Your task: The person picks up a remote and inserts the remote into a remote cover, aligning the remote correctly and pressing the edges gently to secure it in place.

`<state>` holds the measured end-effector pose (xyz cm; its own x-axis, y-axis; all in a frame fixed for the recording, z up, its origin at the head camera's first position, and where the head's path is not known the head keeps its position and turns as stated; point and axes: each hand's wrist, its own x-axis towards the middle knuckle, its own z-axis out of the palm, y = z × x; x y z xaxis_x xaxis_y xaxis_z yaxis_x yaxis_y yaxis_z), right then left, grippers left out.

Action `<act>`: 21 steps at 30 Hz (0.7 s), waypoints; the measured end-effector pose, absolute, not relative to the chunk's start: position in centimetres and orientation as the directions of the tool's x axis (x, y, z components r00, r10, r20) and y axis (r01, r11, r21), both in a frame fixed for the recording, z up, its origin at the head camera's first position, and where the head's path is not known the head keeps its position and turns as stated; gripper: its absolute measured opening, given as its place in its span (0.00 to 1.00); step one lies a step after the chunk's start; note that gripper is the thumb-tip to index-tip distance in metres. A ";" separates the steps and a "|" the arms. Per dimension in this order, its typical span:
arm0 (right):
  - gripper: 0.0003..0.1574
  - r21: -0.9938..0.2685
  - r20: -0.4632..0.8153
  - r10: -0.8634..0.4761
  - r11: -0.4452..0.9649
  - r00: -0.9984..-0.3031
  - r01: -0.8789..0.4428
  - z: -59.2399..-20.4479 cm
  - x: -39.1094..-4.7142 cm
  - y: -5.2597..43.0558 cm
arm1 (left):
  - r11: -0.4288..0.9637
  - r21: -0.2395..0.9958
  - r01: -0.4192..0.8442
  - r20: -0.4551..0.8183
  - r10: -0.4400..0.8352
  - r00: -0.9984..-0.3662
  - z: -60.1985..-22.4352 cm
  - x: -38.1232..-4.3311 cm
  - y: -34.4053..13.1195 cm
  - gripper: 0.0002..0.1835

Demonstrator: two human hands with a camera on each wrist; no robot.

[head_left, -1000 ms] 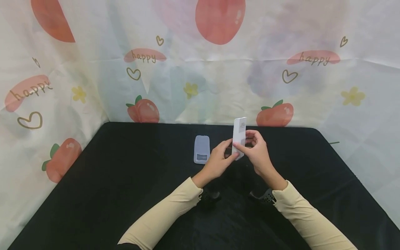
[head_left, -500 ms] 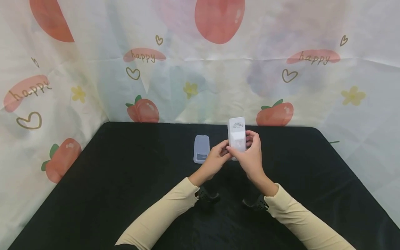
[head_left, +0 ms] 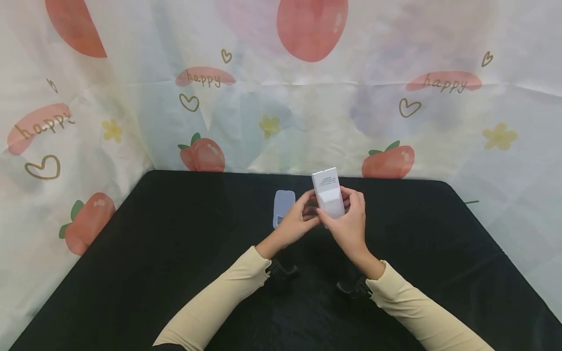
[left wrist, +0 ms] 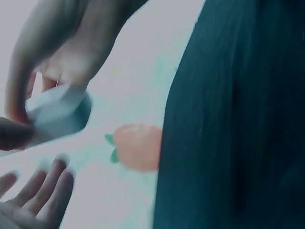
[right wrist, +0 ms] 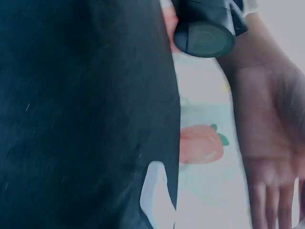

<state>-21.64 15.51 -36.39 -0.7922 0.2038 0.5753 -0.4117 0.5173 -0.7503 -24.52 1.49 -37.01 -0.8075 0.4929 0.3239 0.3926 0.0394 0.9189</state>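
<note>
My right hand (head_left: 351,225) grips a white remote control (head_left: 330,195), its thumb across the lower part. The remote's back, with printed text and a ridged battery lid, faces the head camera, and it tilts a little to the left. Close by on the left is my left hand (head_left: 293,224); in the left wrist view the fingers of this left hand (left wrist: 40,202) are spread and apart from the blurred remote (left wrist: 62,114). A pale translucent sleeve (head_left: 284,202), shaped like a remote cover, lies on the table, partly hidden behind the left hand.
A black cloth (head_left: 184,243) covers the table. Behind and to the left hangs a pale curtain (head_left: 303,112) printed with fruit and flowers. Dark wrist straps (head_left: 281,270) show below the cuffs.
The remote has turned from nearly edge-on to showing its back, and has shifted left together with the right hand. My left hand has moved slightly left, covering part of the sleeve.
</note>
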 end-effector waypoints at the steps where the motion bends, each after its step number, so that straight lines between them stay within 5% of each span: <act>1: 0.40 -0.725 0.595 0.182 0.543 -0.783 -0.425 -36.4 -21.6 15.6 | 0.082 0.879 0.470 0.381 0.474 -0.794 -36.7 -24.7 1.1 0.40; 6: 0.40 -0.583 0.671 0.044 0.648 -0.740 -0.490 -36.4 -21.4 15.9 | 0.425 0.438 0.792 0.624 0.491 -0.608 -35.0 -25.5 -0.8 0.51; 11: 0.40 -0.489 0.694 -0.072 0.683 -0.717 -0.542 -36.6 -21.1 16.3 | 0.553 -0.006 0.833 0.603 0.667 -0.438 -33.4 -26.2 -2.1 0.41; 14: 0.40 -0.435 0.716 -0.128 0.686 -0.686 -0.582 -36.7 -21.0 16.7 | 0.563 -0.042 0.826 0.568 0.693 -0.444 -32.9 -26.4 -2.6 0.34; 21: 0.44 -0.313 0.756 -0.243 0.680 -0.607 -0.663 -36.6 -20.6 17.9 | 0.556 0.080 0.827 0.549 0.668 -0.502 -33.3 -26.8 -3.4 0.31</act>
